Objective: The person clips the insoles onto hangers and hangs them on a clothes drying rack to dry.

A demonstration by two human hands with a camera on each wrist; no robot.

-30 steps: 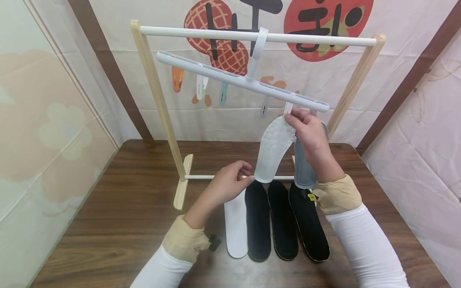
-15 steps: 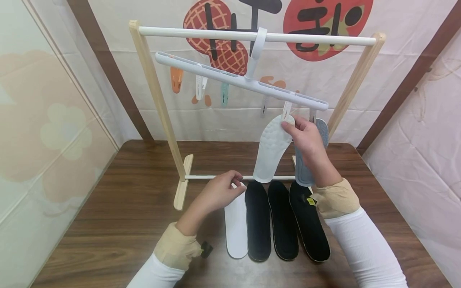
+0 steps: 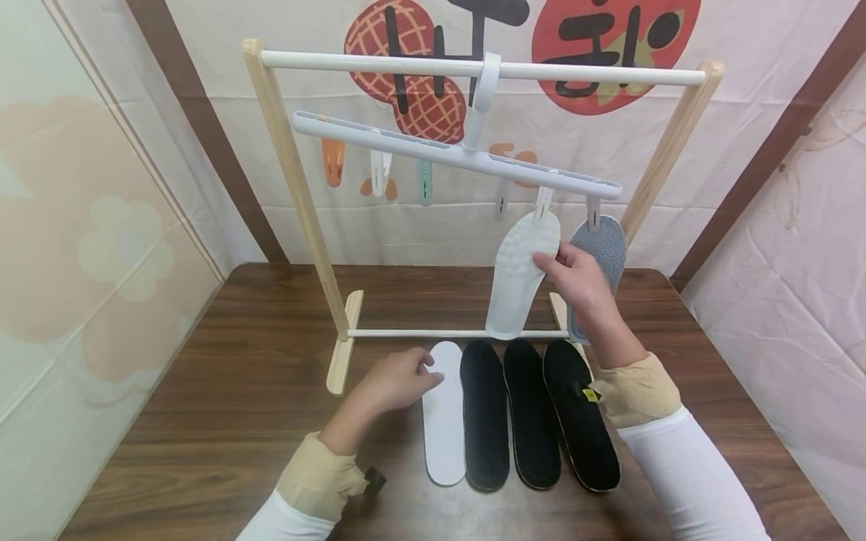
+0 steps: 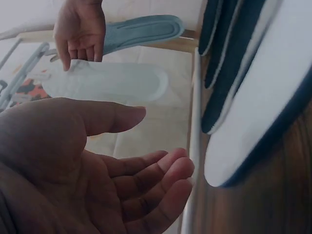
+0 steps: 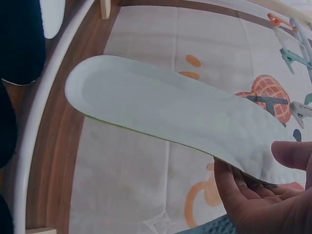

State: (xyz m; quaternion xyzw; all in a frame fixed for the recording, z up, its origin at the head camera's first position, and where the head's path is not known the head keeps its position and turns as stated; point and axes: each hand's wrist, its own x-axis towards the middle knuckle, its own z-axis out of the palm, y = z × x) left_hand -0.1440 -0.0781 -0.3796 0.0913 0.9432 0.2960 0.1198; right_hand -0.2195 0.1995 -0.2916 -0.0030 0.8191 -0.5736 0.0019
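A white insole [image 3: 517, 278] hangs by a clothespin [image 3: 543, 204] from a tilted pale hanger [image 3: 406, 147]. My right hand [image 3: 583, 282] pinches its upper right edge, thumb on the front and fingers behind, as the right wrist view shows. Partly hidden behind that hand, a grey insole [image 3: 605, 244] hangs from the end clip. My left hand [image 3: 399, 379] holds nothing, its fingers loosely bent, beside the top of a white insole on the table [image 3: 444, 428]. In the left wrist view the palm and thumb [image 4: 117, 117] are apart from everything.
Three black insoles [image 3: 485, 421] lie side by side right of the table's white one. Around them stands a wooden rack with a white top bar [image 3: 379, 64] and a low rear bar [image 3: 419, 333]. Orange [image 3: 333, 161], white and teal clips hang free at the hanger's left.
My right hand has slid down from the clip to the insole's edge. The hanger's right end has risen a little and its left end dropped. My left hand has drawn back left and down.
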